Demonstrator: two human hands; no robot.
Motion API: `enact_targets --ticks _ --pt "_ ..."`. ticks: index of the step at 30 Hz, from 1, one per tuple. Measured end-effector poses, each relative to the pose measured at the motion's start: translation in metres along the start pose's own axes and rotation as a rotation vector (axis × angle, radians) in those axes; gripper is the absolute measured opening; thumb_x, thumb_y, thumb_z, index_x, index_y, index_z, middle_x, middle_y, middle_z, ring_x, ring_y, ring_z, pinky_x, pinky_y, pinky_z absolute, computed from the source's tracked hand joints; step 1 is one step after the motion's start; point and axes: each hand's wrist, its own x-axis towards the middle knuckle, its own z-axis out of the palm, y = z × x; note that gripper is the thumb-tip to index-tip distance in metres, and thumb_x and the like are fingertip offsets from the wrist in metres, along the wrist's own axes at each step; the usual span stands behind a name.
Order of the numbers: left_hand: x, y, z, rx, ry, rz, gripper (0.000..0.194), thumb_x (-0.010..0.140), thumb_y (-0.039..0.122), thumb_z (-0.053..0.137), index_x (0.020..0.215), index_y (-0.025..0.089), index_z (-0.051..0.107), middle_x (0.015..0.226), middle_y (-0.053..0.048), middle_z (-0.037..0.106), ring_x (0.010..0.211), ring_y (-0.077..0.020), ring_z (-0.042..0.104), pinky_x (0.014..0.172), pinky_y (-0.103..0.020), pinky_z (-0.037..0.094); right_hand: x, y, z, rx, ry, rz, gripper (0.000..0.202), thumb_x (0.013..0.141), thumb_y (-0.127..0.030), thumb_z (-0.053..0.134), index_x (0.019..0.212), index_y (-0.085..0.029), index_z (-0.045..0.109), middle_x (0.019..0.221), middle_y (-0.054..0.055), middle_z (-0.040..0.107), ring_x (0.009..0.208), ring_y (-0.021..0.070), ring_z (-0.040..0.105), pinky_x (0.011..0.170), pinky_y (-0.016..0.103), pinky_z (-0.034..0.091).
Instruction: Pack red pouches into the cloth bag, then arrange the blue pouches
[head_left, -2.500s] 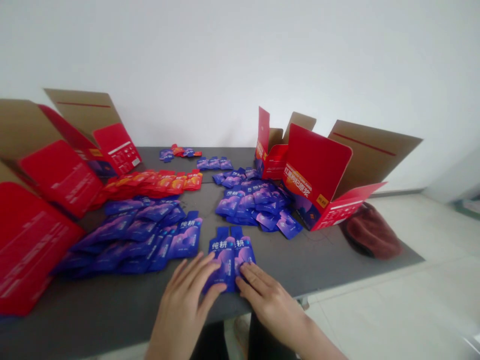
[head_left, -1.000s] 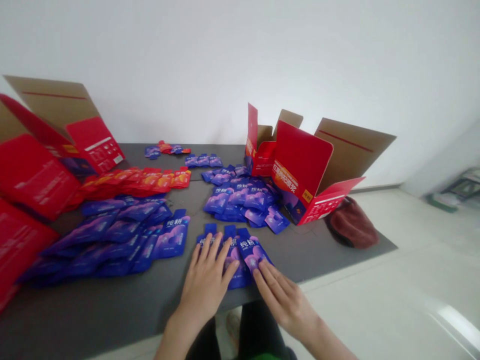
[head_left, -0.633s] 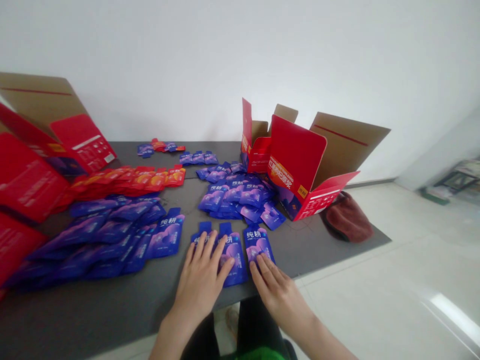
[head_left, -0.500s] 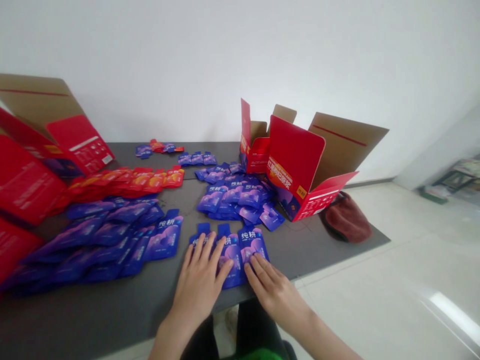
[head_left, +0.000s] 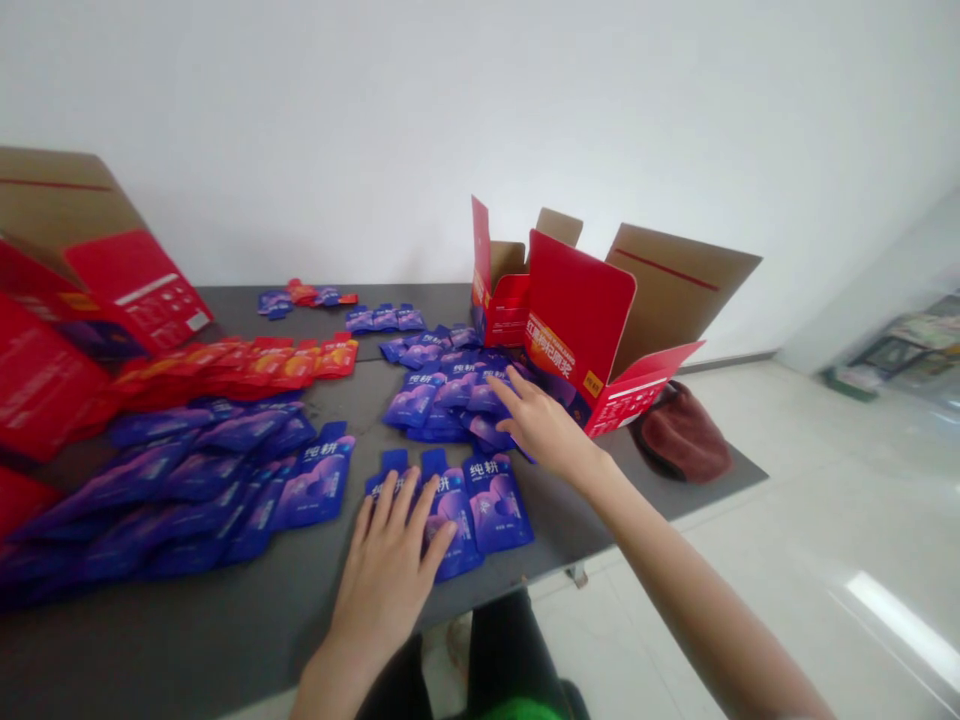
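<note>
Three purple-blue pouches lie side by side near the table's front edge. My left hand rests flat on the left and middle ones, fingers spread, holding nothing. My right hand reaches over a loose heap of purple pouches, fingers stretched out. Its fingertips are at the heap's right side; whether they touch a pouch I cannot tell. The hand hides part of the heap. Left of my left hand, overlapping rows of purple pouches spread across the table.
Open red cartons stand at the right, beside the heap. Another open red carton is at the left. Red-orange pouches lie in a row, with small pouch groups farther back. A brown cloth item sits near the right corner.
My right hand has left the rightmost of the three pouches and moved forward over the heap. My left hand stays on its pouches. The view has shifted slightly.
</note>
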Motion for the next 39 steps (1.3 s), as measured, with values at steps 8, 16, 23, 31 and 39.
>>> enact_targets --ticks 8,16,23,31,39 --pt "0.001 0.002 -0.003 0.013 -0.035 -0.010 0.055 0.089 0.051 0.030 0.136 0.023 0.034 0.145 -0.005 0.029 0.134 -0.0265 0.022 0.105 -0.049 0.028 0.022 -0.003 0.025 -0.155 -0.175 0.009 0.025 0.087 -0.016 0.048 0.112 -0.012 0.051 0.102 0.012 0.060 0.091 0.0206 0.060 0.075 0.028 0.047" --pt "-0.001 0.001 -0.003 0.006 -0.027 -0.005 0.055 0.089 0.051 0.030 0.136 0.023 0.035 0.144 -0.006 0.031 0.134 -0.0272 0.022 0.105 -0.050 0.028 -0.015 -0.003 -0.006 -0.192 0.137 -0.148 0.027 0.088 -0.010 0.041 0.112 -0.009 0.053 0.106 0.014 0.061 0.105 0.0230 0.056 0.088 0.033 0.048" --pt "0.000 0.000 -0.001 0.017 -0.027 0.006 0.054 0.089 0.048 0.030 0.135 0.021 0.037 0.144 -0.007 0.031 0.134 -0.0270 0.021 0.106 -0.050 0.027 -0.094 -0.039 -0.011 -0.134 0.469 -0.368 0.032 0.088 -0.008 0.039 0.115 -0.001 0.053 0.111 0.019 0.061 0.117 0.0278 0.049 0.093 0.039 0.048" --pt "-0.003 -0.002 0.000 0.041 -0.045 0.030 0.049 0.090 0.035 0.028 0.132 0.014 0.041 0.144 -0.006 0.030 0.134 -0.0260 0.021 0.106 -0.048 0.028 -0.084 -0.076 0.041 -0.119 0.401 -0.374 0.030 0.088 -0.008 0.036 0.106 -0.003 0.061 0.101 0.016 0.067 0.098 0.0235 0.062 0.084 0.033 0.053" --pt "-0.003 -0.002 0.002 -0.165 0.003 -0.044 0.045 0.093 0.033 0.026 0.132 0.015 0.038 0.144 -0.007 0.033 0.135 -0.0221 0.019 0.108 -0.047 0.024 -0.096 -0.078 0.036 -0.145 0.132 -0.369 0.033 0.083 -0.012 0.048 0.114 -0.003 0.055 0.109 0.020 0.062 0.102 0.0264 0.060 0.087 0.035 0.051"
